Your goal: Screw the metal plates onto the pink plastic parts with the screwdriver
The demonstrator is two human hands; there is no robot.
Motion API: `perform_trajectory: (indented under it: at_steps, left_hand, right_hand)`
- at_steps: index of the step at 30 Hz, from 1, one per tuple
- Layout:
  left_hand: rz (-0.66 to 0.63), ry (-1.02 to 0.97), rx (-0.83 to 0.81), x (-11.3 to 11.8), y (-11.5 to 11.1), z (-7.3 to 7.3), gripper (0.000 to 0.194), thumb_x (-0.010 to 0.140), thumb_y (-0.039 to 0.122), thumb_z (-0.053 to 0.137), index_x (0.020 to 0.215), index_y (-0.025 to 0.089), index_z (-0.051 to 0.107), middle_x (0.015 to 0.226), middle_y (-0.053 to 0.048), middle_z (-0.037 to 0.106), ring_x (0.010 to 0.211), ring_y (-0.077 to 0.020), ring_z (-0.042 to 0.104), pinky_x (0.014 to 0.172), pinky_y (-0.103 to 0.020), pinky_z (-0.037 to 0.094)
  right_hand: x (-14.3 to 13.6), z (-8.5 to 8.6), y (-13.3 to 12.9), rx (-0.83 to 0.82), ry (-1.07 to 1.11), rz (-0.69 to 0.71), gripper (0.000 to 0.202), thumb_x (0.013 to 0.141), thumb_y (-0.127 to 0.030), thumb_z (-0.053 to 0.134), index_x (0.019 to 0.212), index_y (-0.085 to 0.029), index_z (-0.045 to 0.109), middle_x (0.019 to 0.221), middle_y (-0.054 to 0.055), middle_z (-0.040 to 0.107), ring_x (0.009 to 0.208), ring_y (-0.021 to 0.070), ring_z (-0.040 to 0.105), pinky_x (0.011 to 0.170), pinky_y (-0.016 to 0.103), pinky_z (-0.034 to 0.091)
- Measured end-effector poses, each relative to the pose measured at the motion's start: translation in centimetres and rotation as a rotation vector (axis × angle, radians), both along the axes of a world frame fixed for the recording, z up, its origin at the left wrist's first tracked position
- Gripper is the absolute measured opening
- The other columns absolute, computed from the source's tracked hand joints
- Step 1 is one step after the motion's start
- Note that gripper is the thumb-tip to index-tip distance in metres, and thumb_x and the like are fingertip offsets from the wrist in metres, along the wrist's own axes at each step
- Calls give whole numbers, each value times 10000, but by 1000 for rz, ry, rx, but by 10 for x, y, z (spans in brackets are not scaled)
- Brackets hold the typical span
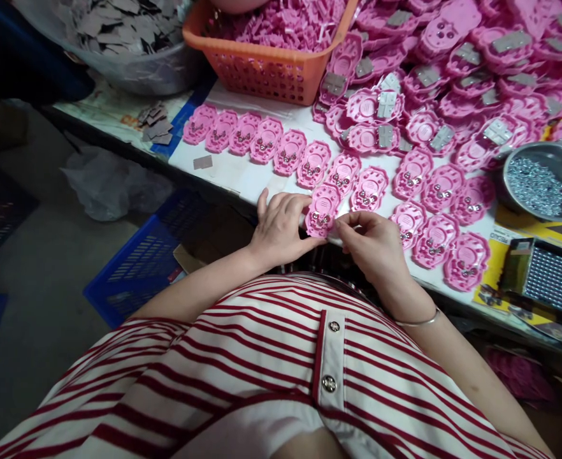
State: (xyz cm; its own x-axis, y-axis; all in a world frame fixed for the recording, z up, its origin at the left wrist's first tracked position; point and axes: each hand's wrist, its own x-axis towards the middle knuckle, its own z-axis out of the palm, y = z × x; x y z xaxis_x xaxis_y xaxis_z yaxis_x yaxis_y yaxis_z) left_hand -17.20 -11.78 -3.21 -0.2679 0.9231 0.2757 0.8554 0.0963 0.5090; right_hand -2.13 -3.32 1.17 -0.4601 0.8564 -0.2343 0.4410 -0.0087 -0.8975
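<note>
At the table's front edge lies a pink plastic casing (323,207), with shiny metal discs at its lower end. My left hand (283,223) grips it from the left, thumb along its bottom edge and fingers at its side. On the opposite side my right hand (374,245) has its thumb and index finger pinched close to the casing's lower right corner. Whatever sits in that pinch is too small to make out. Behind both hands runs a slanting row of similar pink casings (266,140), with another group of casings (436,239) to the right of my right hand.
An orange basket (271,76) of small pink parts stands at the back, beside a large pile of pink casings (434,76). A metal bowl of screws (539,185) and a black tray (548,280) are at right. Grey plates (155,122) lie left, near a large basin (151,70).
</note>
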Motion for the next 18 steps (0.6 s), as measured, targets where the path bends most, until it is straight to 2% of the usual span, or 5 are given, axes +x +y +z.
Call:
perform_trajectory:
  at_steps: [4, 8, 12, 18]
  left_hand:
    - [-4, 0, 3, -2, 1, -2, 615, 729, 553, 786, 1180, 231, 521, 1223, -74, 666, 1216, -282, 546, 1203, -528, 165]
    - [-3, 2, 19, -3, 0, -4, 650, 707, 543, 807, 1190, 223, 513, 1220, -78, 663, 1209, -281, 550, 1202, -526, 169]
    - [2, 5, 13, -3, -1, -3, 646, 704, 519, 814, 1194, 224, 513, 1211, -74, 662, 1208, -280, 550, 1195, -524, 187]
    - [21, -4, 4, 1, -1, 2, 586, 730, 472, 803, 1182, 224, 525, 1217, -71, 659, 1202, -266, 555, 1196, -515, 195]
  right_hand:
    - [7, -2, 1, 45, -14, -14, 172, 774, -318, 622, 708, -160, 636, 515, -39, 538, 441, 75, 429, 478, 234, 336]
    - [15, -10, 2, 261, -121, 15, 138, 780, -279, 619, 734, -165, 681, 614, -1, 605, 531, 106, 499, 562, 265, 395]
    - [18, -15, 1, 508, -208, 113, 153, 825, -265, 600, 836, -185, 730, 781, 45, 666, 659, 145, 567, 651, 297, 436]
    - [13, -15, -6, 609, -330, 245, 252, 914, -335, 551, 990, -169, 726, 910, 85, 671, 745, 180, 614, 673, 316, 448]
